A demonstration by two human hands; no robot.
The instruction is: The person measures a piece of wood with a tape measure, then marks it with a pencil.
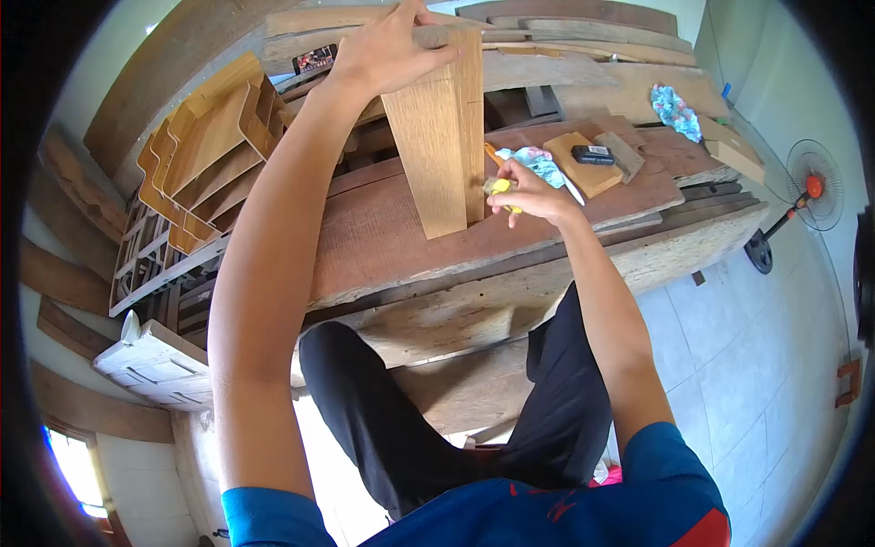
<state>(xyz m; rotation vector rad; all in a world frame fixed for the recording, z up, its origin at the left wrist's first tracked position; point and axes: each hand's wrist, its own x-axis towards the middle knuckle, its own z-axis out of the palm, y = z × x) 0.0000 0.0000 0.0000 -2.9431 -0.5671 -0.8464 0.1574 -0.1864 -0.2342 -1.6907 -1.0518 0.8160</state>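
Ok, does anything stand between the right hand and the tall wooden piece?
Only the small yellow object the right hand holds, on the side facing the tall wooden piece; whether it touches the wood, I can't tell. Nothing else visible is in the way: the patterned cloth lies beyond the hand.

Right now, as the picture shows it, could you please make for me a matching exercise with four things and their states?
1. left hand
2. right hand
3. fan
4. black device

A. holds a yellow object
B. lies on a small board
C. grips the tall wooden piece at its top
D. has a red centre

Pairs: 1-C; 2-A; 3-D; 4-B
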